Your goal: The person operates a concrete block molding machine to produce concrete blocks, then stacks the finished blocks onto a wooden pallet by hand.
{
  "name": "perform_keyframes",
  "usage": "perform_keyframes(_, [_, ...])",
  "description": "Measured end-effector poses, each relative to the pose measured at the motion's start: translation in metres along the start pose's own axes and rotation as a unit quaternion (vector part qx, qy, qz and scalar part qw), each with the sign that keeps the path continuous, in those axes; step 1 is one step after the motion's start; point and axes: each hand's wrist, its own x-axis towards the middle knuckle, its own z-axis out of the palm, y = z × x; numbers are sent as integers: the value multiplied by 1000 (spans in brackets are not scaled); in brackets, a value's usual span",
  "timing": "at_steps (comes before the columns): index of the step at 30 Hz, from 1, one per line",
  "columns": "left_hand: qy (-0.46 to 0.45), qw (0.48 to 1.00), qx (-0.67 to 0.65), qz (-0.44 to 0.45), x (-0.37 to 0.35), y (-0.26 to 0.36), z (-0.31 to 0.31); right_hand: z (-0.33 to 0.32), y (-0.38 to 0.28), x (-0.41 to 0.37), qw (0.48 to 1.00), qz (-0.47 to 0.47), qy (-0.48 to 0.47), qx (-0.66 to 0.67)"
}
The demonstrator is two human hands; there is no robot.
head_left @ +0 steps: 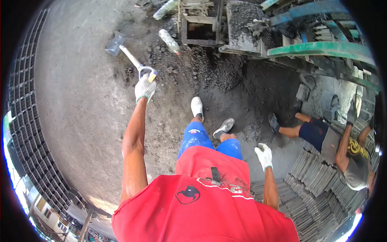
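Note:
My left hand (145,88), in a white knit glove, is closed on the D-shaped grip of a shovel (131,57). The shovel points away to the upper left, its grey blade (115,43) over the concrete floor. My right hand (264,156), gloved in white too, hangs beside my body with its fingers apart and nothing in it. Dark, gritty material (213,70) is heaped ahead of my feet. Close to the heap lies a whitish bottle-like object (169,41) with a red end.
A machine with green curved bars (322,49) and a grit-covered metal box (244,30) stands ahead on the right. Another person (334,141) is at work at right, by stacked grey slabs (310,193). Black racks (34,121) line the left side.

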Motion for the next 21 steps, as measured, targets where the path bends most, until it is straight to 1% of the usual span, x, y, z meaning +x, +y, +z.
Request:
perform_keyframes(1, [-70, 995, 31, -60, -14, -4, 16, -4, -15, -1, 999, 5, 6, 36])
perform_keyframes(2, [-88, 986, -112, -90, -43, -2, 27, -6, -18, 2, 1000, -3, 8, 30])
perform_keyframes(3, [-62, 991, -121, -15, -65, -4, 43, -6, -19, 4, 999, -6, 19, 29])
perform_keyframes(4, [-115, 987, -113, -13, -88, -8, 62, -7, -26, 4, 1000, -14, 11, 16])
perform_keyframes(5, [-169, 974, -138, -65, -119, -3, 76, -9, -31, 0, 1000, -21, 3, 3])
perform_keyframes(6, [-192, 946, -230, -126, -151, -8, 97, -3, -24, 0, 999, -26, -3, 19])
perform_keyframes(7, [-224, 924, -285, -121, -178, -36, 137, 3, -16, -2, 999, -31, -8, 35])
perform_keyframes(8, [-264, 910, -284, -144, -208, -31, 147, -1, -12, -10, 999, -25, -23, 24])
perform_keyframes(9, [-272, 897, -292, -190, -237, -10, 140, -7, -17, -22, 997, -14, -42, 68])
perform_keyframes(10, [-308, 869, -307, -236, -258, 3, 140, -7, -3, -29, 997, -16, -49, 62])
perform_keyframes(12, [-323, 864, -305, -239, -292, 18, 149, -8, 33, -46, 997, -20, -43, 54])
perform_keyframes(14, [-321, 868, -304, -225, -322, 38, 158, 2, 102, -61, 996, -19, -31, 78])
perform_keyframes(15, [-310, 860, -337, -225, -334, 44, 167, 3, 137, -72, 995, -15, -29, 94])
perform_keyframes(16, [-297, 851, -371, -223, -345, 60, 169, -1, 165, -84, 995, 7, -27, 99])
perform_keyframes(17, [-294, 856, -370, -210, -357, 78, 171, -6, 194, -96, 994, 1, -18, 108])
perform_keyframes(19, [-258, 866, -371, -214, -387, 135, 153, -14, 254, -121, 999, 26, 6, 46])
perform_keyframes(21, [-251, 873, -377, -179, -419, 170, 151, -31, 301, -155, 977, 129, -3, 170])
